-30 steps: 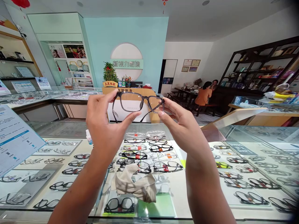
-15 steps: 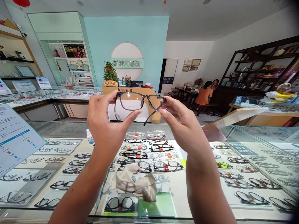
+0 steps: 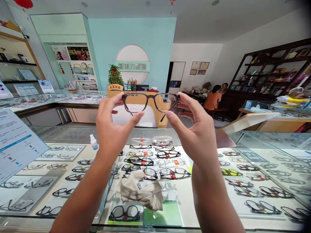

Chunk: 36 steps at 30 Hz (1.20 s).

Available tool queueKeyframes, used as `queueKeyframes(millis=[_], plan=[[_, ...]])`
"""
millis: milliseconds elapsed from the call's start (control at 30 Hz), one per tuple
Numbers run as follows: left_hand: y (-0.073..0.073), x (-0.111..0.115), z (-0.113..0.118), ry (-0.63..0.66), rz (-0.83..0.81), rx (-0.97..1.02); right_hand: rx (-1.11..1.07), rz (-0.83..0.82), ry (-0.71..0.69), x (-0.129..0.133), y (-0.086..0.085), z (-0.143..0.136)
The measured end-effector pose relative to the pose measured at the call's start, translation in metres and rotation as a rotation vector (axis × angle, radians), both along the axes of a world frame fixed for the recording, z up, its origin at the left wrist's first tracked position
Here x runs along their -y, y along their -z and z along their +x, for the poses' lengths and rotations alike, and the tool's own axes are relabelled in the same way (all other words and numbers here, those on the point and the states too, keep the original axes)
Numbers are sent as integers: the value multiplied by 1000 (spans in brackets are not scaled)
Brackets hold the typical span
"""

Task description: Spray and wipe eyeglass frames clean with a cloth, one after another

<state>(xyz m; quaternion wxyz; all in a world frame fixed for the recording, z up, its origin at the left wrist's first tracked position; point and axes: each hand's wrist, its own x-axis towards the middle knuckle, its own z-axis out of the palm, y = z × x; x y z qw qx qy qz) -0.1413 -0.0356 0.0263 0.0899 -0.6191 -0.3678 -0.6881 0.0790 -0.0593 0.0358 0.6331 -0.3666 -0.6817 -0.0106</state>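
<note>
A pair of dark-rimmed glasses (image 3: 151,96) is held up in the air above the glass counter, its lenses upright. My left hand (image 3: 115,118) pinches the left end of the frame between thumb and fingers. At the right end, my right hand (image 3: 191,124) grips the rim and hinge, thumb below and fingers behind. One temple hangs down under the right lens. Below them, a crumpled beige cloth (image 3: 141,191) lies on the counter, beside a green sheet (image 3: 163,213).
Rows of glasses (image 3: 175,173) fill the display counter. A small white bottle (image 3: 93,142) stands left, near a printed sign (image 3: 19,145). A tilted wooden-edged board (image 3: 250,121) rises at right. Two people (image 3: 213,97) sit farther back.
The glasses have turned to face more squarely and level. Both hands have shifted slightly right, and the right hand has moved outward to the frame's end.
</note>
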Motion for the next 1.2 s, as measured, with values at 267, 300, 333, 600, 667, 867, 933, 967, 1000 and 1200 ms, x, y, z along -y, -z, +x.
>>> queueKeyframes(millis=[267,300,333,600,667,867,933,967,1000,1200], plan=[[9,-19,-5,156,-83,40,54,146,97,6,0,-7],[9,-20,-4,176,-74,52,61,149,92,7,0,-7],[9,-20,-3,199,-66,63,67,150,86,7,-1,-8],[12,-24,3,204,5,68,53,119,46,7,0,-10],[12,-26,2,183,60,40,20,107,22,7,1,-10],[12,-28,1,91,165,17,-141,71,-33,0,0,-12],[12,-26,2,58,171,12,-192,60,-51,-2,-1,-13],[12,-25,3,48,181,8,-207,57,-53,-3,-1,-13],[12,-24,4,42,193,3,-214,53,-49,-3,-2,-13],[15,-17,11,-13,235,-7,-272,48,-51,-2,-3,-11]])
